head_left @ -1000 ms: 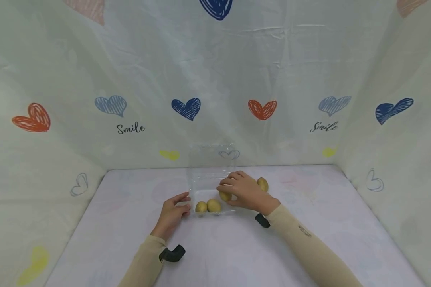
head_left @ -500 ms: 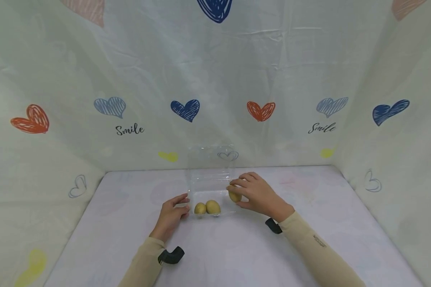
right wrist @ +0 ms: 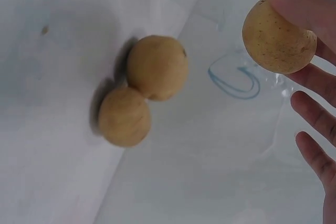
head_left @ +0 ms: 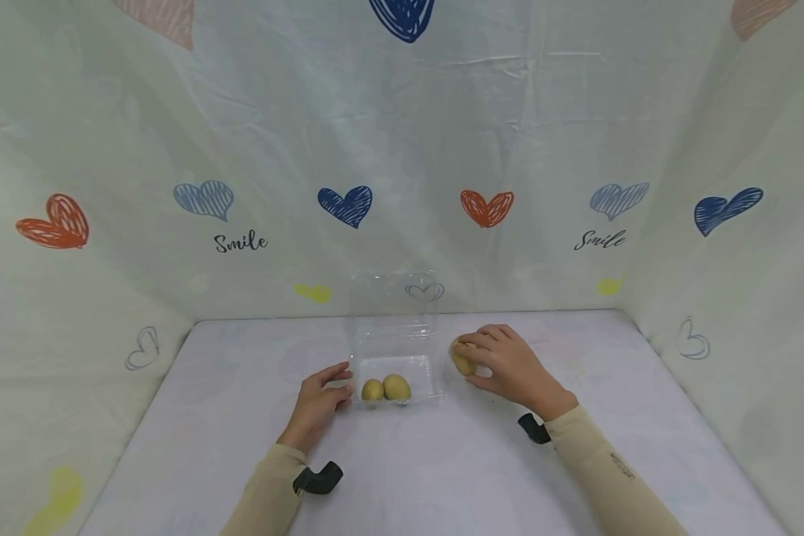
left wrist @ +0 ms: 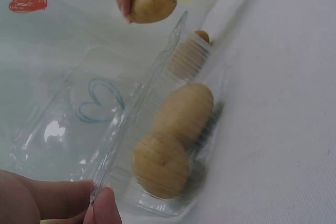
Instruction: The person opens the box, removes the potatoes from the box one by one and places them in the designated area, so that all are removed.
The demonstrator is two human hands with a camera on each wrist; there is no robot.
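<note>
Potato in hand (head_left: 464,360): raised off the worktop (head_left: 402,476), just to the right of the clear container (head_left: 417,370).
Right grip: the right hand (head_left: 512,372) has thumb and fingers pinched on that potato; the right wrist view shows two fingers extended clear of it.
Left grip: the left hand (head_left: 316,406) pinches the container's left rim, with thumb and finger parted only by thin plastic.
Lid (head_left: 382,298): raised upright at the container's far side.
Potatoes inside (head_left: 397,387): two, side by side and touching, near the container's front left.
Loose potatoes (right wrist: 157,67): two, touching, on the worktop in the right wrist view.
Backdrop (head_left: 402,119): pale sheeting printed with hearts and "Smile".
</note>
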